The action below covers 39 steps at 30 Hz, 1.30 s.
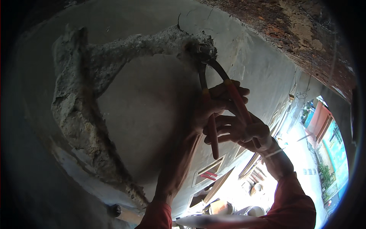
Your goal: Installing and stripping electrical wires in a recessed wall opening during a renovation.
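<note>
Long-handled pliers (pixel 239 101) with dark jaws and red grips reach up to a rough broken concrete channel (pixel 126 47) in the plastered wall. Their jaws (pixel 204 53) sit at its upper right end, where a dark stub shows; I cannot make out exactly what they bite. My left hand (pixel 211 105) is closed on the pliers' upper grips, its wrist rising from a red sleeve. Just below and to the right, my right hand (pixel 248 131) holds the lower part of the handles, fingers bent across them. The channel continues down the left side as a jagged vertical groove (pixel 76 110).
A rust-stained, rough overhead slab (pixel 289 30) edges the top right, with thin wires (pixel 302 94) hanging below it. Small openings (pixel 207 171) line the wall. Buckets (pixel 221 208), a bright passage and painted walls (pixel 324 126) lie beyond. A blurred long object (pixel 217 221) crosses the bottom.
</note>
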Motion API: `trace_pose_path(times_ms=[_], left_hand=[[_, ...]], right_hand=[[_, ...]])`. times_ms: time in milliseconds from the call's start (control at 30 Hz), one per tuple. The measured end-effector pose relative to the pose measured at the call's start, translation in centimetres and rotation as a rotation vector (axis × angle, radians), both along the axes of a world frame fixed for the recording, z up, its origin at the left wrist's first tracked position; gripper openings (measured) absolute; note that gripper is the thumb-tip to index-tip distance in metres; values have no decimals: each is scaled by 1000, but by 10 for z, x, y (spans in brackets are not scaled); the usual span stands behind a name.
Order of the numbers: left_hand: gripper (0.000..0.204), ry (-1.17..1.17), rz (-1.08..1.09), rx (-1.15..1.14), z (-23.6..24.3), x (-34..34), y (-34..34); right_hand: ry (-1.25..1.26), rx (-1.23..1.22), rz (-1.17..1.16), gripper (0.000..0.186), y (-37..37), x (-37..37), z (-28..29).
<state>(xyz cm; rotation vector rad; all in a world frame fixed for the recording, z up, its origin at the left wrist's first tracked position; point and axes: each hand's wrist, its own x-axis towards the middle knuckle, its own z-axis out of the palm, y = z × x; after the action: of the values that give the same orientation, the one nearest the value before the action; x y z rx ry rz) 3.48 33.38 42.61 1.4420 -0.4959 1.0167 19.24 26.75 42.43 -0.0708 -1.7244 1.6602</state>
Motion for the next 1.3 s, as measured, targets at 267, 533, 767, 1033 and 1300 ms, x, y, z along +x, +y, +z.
trace_pose_path(times_ms=[267,533,767,1033,1300], left_hand=[[66,28,344,-256,13,1,-52],[56,-37,389,-370,24,11,-87],[65,106,627,-351,-84,28,-146],[44,512,1064,-590,-308,37,-189],[63,1289,786,-347,-392,44,-214]], right_hand=[[-180,212,-94,87,14,12,24],[-52,-89,102,81,-19,34,62],[110,-71,242,92,-40,54,-88],[-31,-790,303,74,-101,49,-272],[-380,-595,-119,67,-107,91,-362]])
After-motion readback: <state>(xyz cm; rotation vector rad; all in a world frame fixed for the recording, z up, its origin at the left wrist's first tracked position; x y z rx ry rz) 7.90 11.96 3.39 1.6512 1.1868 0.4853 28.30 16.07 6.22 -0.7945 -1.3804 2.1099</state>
